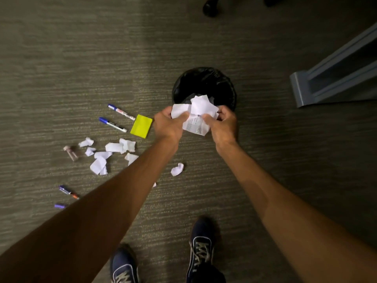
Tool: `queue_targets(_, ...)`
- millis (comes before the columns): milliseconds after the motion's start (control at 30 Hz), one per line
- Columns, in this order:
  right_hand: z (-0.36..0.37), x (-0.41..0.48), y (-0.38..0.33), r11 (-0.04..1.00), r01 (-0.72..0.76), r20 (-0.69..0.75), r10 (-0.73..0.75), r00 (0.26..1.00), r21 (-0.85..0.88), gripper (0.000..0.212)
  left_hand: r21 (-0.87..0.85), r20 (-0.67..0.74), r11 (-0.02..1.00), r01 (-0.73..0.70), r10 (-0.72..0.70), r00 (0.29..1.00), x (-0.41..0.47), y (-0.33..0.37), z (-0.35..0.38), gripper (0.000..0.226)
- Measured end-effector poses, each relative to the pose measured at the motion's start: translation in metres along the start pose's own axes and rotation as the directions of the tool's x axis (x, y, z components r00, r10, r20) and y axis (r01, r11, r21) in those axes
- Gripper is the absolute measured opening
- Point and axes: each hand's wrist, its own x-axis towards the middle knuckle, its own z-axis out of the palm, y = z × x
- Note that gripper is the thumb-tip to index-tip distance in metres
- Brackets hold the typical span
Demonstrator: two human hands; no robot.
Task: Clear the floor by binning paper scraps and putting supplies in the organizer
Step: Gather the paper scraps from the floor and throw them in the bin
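Both hands grip one bunch of crumpled white paper scraps (196, 113) just above the near rim of a black-lined bin (204, 82). My left hand (168, 124) pinches its left side, my right hand (223, 124) its right side. Several more white scraps (114, 150) lie on the carpet to the left, and one lone scrap (177, 169) sits between my arms. Two blue-capped markers (121, 112) (112, 124) and a yellow sticky-note pad (141, 126) lie left of the bin. No organizer is in view.
A small clear tube (71, 153), a purple pen (68, 192) and a purple cap (59, 206) lie at the far left. A grey furniture foot (310, 86) stands right of the bin. A chair caster (210, 7) is at the top. My shoes (201, 248) stand below.
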Motion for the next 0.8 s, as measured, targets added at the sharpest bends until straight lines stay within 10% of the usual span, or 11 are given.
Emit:
queue_targets(367,0.012,0.096,0.012,0.976,-0.049,-0.024,0.045,0.999,-0.213,0.031,0.269,0.023,0.959,0.087,-0.097,0.995,0.089,-0.013,0.063,0.035)
queue_targets(800,0.016,0.12,0.02,0.87,-0.057,0.06,0.098,0.993,-0.49,0.031,0.164,0.158,0.972,0.169,-0.195,0.968,0.095,-0.005,0.075,0.049)
